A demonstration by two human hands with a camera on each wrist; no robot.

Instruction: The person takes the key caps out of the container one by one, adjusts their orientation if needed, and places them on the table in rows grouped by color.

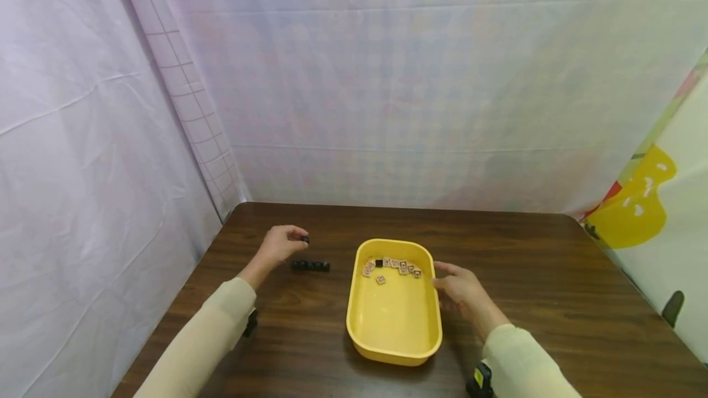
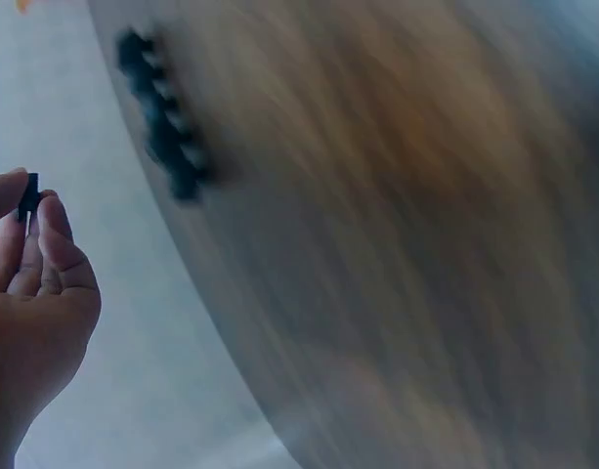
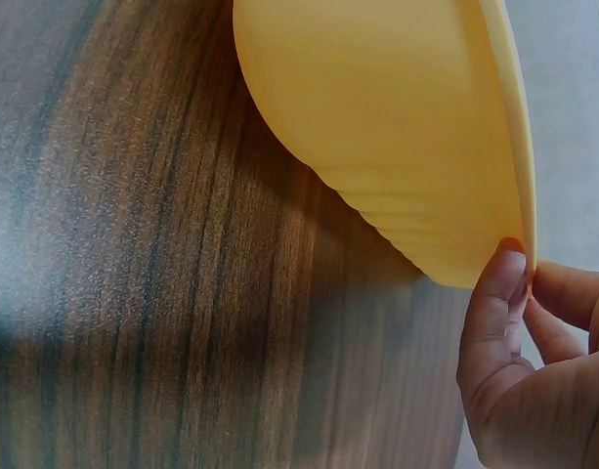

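At the left of the head view, my left hand point(image 1: 281, 244) pinches a small black block point(image 1: 305, 239) between thumb and fingertips, raised above the table. The left wrist view shows the same block point(image 2: 28, 198) edge-on. Just below that hand, a short row of black blocks point(image 1: 311, 266) lies on the table. My right hand point(image 1: 463, 289) grips the right rim of a yellow plastic tray point(image 1: 394, 318). Its fingers pinch the tray's wall point(image 3: 406, 127) in the right wrist view. Toward the tray's far end lie several small beige tiles point(image 1: 403, 268) with dark markings and one black piece point(image 1: 378, 263).
The dark wood-grain table point(image 1: 531, 263) has rounded far corners. Pale curtains point(image 1: 415, 97) hang behind it and at the left. A yellow printed shape point(image 1: 636, 214) shows on the cloth at the right.
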